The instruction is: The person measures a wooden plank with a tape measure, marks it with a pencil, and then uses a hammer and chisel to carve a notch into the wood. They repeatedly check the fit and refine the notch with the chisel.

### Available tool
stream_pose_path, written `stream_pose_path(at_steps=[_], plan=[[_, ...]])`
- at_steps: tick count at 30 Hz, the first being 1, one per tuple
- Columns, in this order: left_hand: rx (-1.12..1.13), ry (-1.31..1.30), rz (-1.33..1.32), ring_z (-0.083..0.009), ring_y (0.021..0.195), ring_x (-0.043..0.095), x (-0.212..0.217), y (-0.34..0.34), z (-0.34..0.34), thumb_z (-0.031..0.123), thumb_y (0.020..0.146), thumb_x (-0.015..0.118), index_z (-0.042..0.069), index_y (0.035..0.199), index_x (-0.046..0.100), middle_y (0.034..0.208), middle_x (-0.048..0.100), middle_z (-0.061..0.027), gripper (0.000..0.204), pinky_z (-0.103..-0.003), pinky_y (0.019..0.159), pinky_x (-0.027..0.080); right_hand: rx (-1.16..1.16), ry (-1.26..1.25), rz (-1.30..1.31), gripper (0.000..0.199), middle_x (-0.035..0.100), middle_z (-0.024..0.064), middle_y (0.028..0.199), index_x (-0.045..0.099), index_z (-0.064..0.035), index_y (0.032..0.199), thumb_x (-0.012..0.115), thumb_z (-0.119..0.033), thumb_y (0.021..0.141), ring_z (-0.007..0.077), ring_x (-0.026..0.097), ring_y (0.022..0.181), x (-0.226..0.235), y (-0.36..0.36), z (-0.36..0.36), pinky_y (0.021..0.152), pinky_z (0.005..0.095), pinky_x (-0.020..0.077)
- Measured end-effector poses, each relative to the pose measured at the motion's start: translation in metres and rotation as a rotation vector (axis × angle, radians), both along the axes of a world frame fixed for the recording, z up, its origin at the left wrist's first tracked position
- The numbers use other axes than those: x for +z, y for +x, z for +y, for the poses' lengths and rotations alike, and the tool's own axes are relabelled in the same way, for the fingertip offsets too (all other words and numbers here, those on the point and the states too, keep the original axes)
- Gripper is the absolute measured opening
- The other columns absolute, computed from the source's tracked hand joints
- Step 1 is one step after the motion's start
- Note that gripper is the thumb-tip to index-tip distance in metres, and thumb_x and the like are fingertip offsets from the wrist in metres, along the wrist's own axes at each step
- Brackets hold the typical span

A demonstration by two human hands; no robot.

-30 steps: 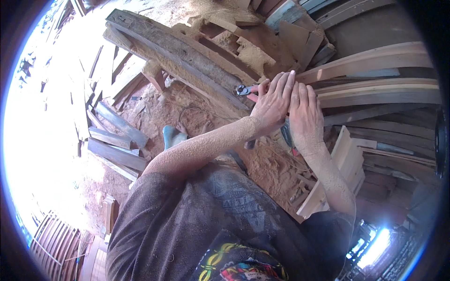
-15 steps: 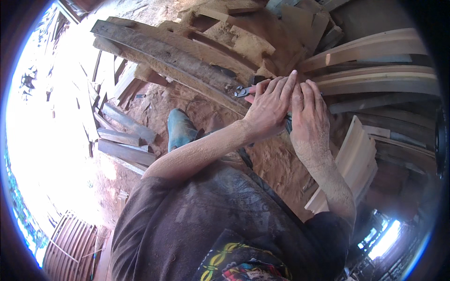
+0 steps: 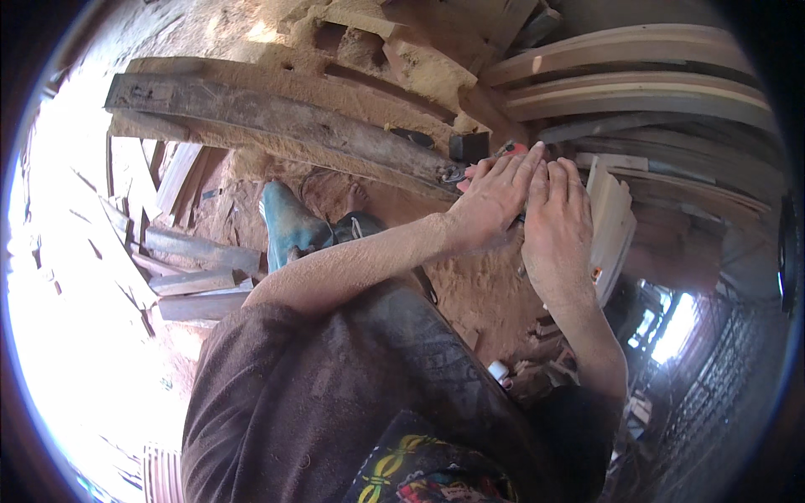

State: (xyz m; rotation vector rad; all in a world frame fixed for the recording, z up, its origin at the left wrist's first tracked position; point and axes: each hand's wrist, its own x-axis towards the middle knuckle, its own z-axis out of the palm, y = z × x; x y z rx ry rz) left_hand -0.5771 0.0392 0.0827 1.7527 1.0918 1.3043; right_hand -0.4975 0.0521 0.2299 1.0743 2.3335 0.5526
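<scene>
My left hand [image 3: 496, 191] and my right hand [image 3: 558, 220] lie side by side, palms down, with fingers stretched out and their tips close together. Both are dusted with sawdust. Beside my left thumb, at the near end of a long weathered beam [image 3: 285, 117], shows the metal head of a small tool [image 3: 454, 174]; its kind is hard to make out. A red part [image 3: 510, 149] peeks out behind my left fingers, next to a dark block [image 3: 468, 147]. What lies under my palms is hidden.
Curved wooden pieces [image 3: 637, 92] are stacked at the far right, with a pale board [image 3: 610, 222] beside my right wrist. Offcuts [image 3: 201, 281] lie on the left of the dusty ground. Below the beam are a teal boot [image 3: 292, 225] and a bare foot [image 3: 357, 199].
The view has shifted, so the beam and offcuts stand farther left and the curved pieces higher. My hands stay together with fingers outstretched. More of the red part now shows.
</scene>
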Motion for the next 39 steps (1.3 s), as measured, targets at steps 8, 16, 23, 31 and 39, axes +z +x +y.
stream_pose_path(at_steps=[8,16,23,31,39], plan=[[-0.294,-0.244,0.319,-0.0379,0.157,0.033,0.000,-0.152,0.002,0.018,0.084,0.081,0.009,0.167,0.023,0.169,0.032,-0.0198,0.102,-0.063,0.124,0.028,-0.123,0.025,-0.307,0.021,0.064,0.0122,0.107,0.064,-0.0029,0.111,0.062,-0.014,0.093,0.0268,0.062,0.107,-0.008,-0.019,-0.001,0.095,0.0392,0.0476],[-0.012,-0.260,0.962,-0.0387,0.144,0.051,-0.068,-0.379,-0.010,0.040,0.067,0.094,0.012,0.161,0.038,0.155,0.054,-0.0178,0.113,-0.059,0.122,0.036,-0.188,-0.126,-0.242,0.020,0.065,0.0165,0.091,0.060,-0.0024,0.101,0.068,-0.007,0.082,0.0325,0.069,0.090,-0.005,-0.017,0.016,0.083,0.0432,0.0532],[-0.014,-0.231,0.874,-0.0358,0.115,0.068,-0.074,-0.383,-0.008,0.037,0.070,0.090,0.008,0.125,0.064,0.120,0.070,-0.0148,0.067,-0.052,0.109,0.049,-0.258,-0.224,-0.197,0.023,0.066,0.0185,0.094,0.059,-0.0029,0.102,0.069,-0.009,0.082,0.0365,0.071,0.087,-0.001,-0.013,0.022,0.074,0.0466,0.0568],[-0.022,-0.167,0.898,-0.0299,0.111,0.070,-0.085,-0.391,-0.011,0.034,0.066,0.094,0.008,0.125,0.065,0.117,0.071,-0.0108,0.071,-0.045,0.099,0.056,-0.354,-0.278,-0.108,0.033,0.061,0.0170,0.093,0.056,-0.0042,0.101,0.073,-0.008,0.073,0.0352,0.069,0.085,-0.006,0.016,0.016,0.075,0.0476,0.0540],[-0.016,-0.130,0.889,-0.0295,0.105,0.072,-0.079,-0.393,-0.013,0.036,0.065,0.093,0.006,0.119,0.069,0.114,0.073,-0.0119,0.067,-0.043,0.088,0.057,-0.487,-0.386,-0.049,0.051,0.060,0.0160,0.097,0.057,-0.0035,0.106,0.085,-0.026,0.070,0.0350,0.067,0.092,-0.016,0.045,0.015,0.078,0.0474,0.0528]])
